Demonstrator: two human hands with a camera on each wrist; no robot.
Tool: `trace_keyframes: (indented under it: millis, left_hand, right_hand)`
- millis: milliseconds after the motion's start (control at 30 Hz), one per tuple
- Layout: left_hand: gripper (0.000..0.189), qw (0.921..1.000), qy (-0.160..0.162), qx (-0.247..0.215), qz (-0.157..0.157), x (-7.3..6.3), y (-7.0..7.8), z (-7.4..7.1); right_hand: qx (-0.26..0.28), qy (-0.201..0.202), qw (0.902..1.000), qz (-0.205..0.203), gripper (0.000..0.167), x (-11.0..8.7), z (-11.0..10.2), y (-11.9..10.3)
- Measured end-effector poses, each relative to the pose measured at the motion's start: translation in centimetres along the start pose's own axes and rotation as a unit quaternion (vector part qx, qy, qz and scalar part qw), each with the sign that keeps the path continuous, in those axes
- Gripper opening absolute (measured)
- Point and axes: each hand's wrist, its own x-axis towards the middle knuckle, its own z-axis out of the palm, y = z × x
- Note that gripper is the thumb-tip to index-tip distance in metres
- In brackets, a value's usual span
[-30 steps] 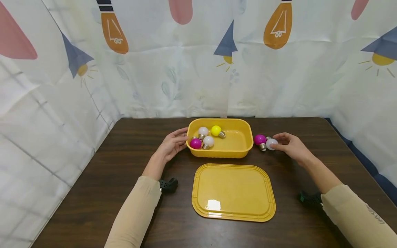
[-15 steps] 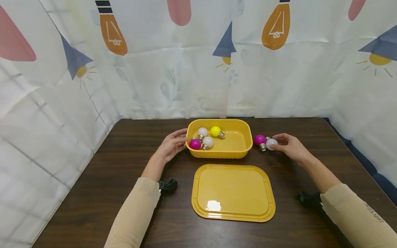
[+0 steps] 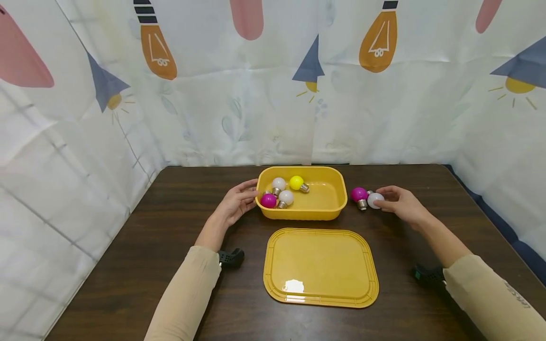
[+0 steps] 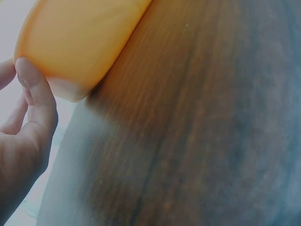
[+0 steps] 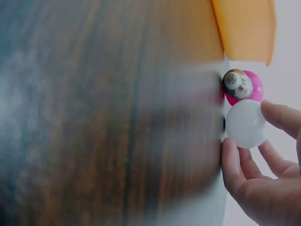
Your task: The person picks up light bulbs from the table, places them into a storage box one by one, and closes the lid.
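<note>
My left hand [image 3: 239, 202] touches the left side of a yellow plastic bin [image 3: 317, 214], with its fingers extended along the wall. In the left wrist view the thumb [image 4: 32, 75] lies at the bin's rim. Inside the bin are two white light bulbs [image 3: 286, 197], a magenta one [image 3: 268, 201] and a yellow one [image 3: 296, 182]. Right of the bin, my right hand [image 3: 403, 203] holds a white light bulb [image 5: 245, 124] between thumb and fingers, low at the tabletop. Against that bulb lies a magenta light bulb [image 3: 359, 193] with its metal base toward me.
A flat yellow lid [image 3: 321, 270] lies in front of the bin on the dark wooden table [image 3: 145, 265]. A white patterned curtain [image 3: 264, 118] hangs behind the table and along both sides.
The head view has tipped up slightly, so everything sits a little lower in it. Both hands, the bin and the bulbs keep their places.
</note>
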Motion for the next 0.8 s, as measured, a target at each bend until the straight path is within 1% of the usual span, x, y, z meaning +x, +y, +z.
trace_keyframes:
  millis: [133,333,800]
  left_hand:
    - [0.050,1.0000,-0.003,0.000,0.002,-0.04,0.00,0.00]
    - [0.051,1.0000,-0.004,0.005,0.003,-0.16,0.04,-0.09]
    - [0.052,1.0000,-0.008,0.002,0.005,-0.06,-0.08,-0.25]
  right_hand:
    - [0.021,-0.001,0.9998,0.005,0.061,0.01,-0.05,0.08]
    - [0.031,-0.002,0.9995,0.007,0.061,0.17,-0.30,0.26]
    - [0.017,0.006,0.9998,0.007,0.064,-0.04,-0.99,-0.10]
